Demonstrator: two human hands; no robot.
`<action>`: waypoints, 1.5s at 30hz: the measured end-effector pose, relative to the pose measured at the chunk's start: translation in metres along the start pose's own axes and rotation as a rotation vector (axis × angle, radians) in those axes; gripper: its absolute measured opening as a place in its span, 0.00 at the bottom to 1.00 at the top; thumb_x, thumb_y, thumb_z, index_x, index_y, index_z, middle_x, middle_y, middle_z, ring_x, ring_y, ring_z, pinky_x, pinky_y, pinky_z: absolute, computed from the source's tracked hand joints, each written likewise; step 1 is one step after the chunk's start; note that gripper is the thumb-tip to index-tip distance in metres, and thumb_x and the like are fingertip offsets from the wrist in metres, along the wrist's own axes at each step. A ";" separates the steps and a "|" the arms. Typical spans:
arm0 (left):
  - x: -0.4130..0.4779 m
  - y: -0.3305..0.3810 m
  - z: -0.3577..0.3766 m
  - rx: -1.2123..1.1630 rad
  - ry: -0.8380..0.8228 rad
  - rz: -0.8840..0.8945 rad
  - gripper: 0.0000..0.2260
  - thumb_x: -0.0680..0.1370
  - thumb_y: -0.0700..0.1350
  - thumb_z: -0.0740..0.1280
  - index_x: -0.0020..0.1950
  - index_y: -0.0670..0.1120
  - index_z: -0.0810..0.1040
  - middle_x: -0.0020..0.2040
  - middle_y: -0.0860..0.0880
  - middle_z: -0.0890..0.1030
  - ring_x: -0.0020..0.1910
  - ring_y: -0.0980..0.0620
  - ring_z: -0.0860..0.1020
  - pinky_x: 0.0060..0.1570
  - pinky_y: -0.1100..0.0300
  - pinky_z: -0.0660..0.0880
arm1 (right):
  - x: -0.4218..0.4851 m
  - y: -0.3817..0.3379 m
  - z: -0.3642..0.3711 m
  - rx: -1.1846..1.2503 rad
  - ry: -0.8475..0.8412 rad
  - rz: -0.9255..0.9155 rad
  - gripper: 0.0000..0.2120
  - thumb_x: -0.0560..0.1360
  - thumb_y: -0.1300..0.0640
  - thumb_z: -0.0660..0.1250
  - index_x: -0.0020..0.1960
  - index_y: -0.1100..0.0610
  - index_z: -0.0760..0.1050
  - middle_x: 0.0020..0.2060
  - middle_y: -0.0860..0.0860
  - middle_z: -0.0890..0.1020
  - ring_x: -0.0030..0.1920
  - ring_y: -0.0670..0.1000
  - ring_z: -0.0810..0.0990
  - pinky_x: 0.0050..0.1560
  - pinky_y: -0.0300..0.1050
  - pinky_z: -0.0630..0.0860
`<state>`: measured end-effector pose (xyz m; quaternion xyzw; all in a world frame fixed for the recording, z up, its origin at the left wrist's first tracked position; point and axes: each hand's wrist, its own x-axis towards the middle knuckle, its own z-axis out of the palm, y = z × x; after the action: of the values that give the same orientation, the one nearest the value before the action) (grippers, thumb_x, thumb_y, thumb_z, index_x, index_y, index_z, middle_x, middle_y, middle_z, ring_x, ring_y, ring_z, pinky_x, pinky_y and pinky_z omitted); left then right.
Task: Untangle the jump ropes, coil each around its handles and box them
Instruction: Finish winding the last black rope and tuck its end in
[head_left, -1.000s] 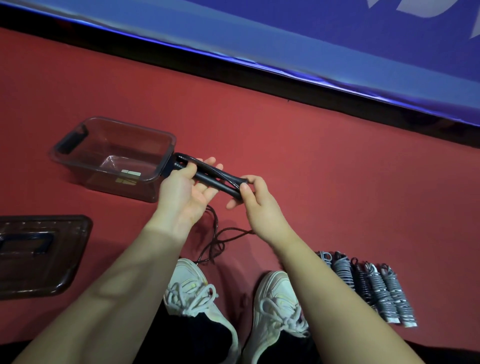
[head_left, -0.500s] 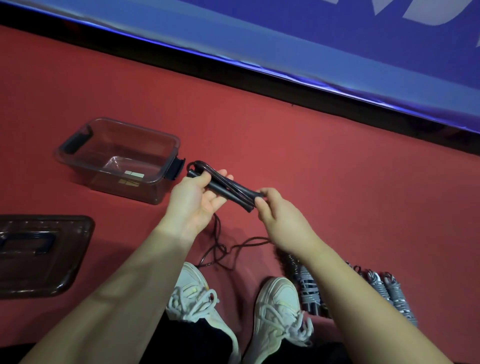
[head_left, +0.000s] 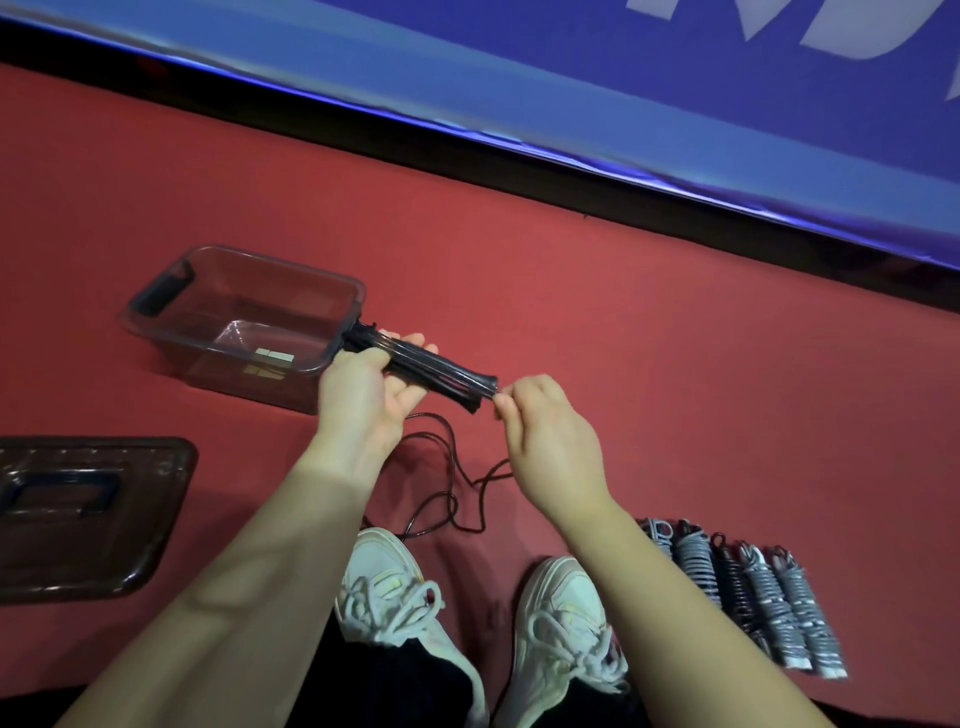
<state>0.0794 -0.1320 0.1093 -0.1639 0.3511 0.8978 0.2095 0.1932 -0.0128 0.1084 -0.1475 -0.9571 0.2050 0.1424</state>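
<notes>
My left hand (head_left: 363, 400) grips a pair of black jump rope handles (head_left: 431, 366) held side by side, with some rope lying along them. My right hand (head_left: 545, 431) pinches the black rope right at the handles' right end. The loose rope (head_left: 447, 493) hangs in loops down to the red floor by my shoes. A clear plastic box (head_left: 244, 291) stands just left of the handles, holding only a small label. Several coiled jump ropes (head_left: 753, 587) lie in a row at the lower right.
The box's dark lid (head_left: 88, 514) lies flat at the left edge. My two white shoes (head_left: 395, 587) are at the bottom centre. A black strip and a blue banner (head_left: 571, 93) run along the far edge of the red floor (head_left: 675, 338).
The rope has been laid along the handles. My right hand has shifted right to the handles' end, and the loose loops on the floor have spread.
</notes>
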 end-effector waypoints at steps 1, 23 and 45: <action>0.001 0.001 0.001 -0.016 0.000 0.000 0.07 0.80 0.33 0.55 0.47 0.40 0.72 0.36 0.42 0.83 0.35 0.45 0.84 0.31 0.52 0.80 | 0.000 -0.001 -0.001 0.017 0.012 -0.032 0.12 0.80 0.51 0.56 0.48 0.57 0.74 0.53 0.49 0.75 0.43 0.56 0.76 0.36 0.47 0.69; -0.011 -0.008 0.007 0.465 -0.129 0.207 0.05 0.82 0.39 0.58 0.48 0.45 0.71 0.43 0.45 0.82 0.44 0.48 0.83 0.44 0.54 0.81 | 0.006 -0.002 0.007 0.562 -0.454 0.416 0.26 0.76 0.33 0.47 0.51 0.52 0.71 0.32 0.44 0.75 0.21 0.36 0.69 0.30 0.37 0.61; -0.006 0.003 0.003 0.627 -0.091 0.431 0.08 0.81 0.37 0.58 0.45 0.47 0.71 0.40 0.49 0.81 0.43 0.49 0.83 0.47 0.53 0.80 | 0.021 -0.013 -0.022 0.762 -0.679 0.228 0.05 0.80 0.61 0.60 0.53 0.56 0.74 0.43 0.53 0.81 0.43 0.50 0.79 0.55 0.50 0.75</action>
<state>0.0826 -0.1337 0.1153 0.0255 0.6253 0.7767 0.0712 0.1786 -0.0093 0.1371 -0.1137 -0.7847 0.5893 -0.1554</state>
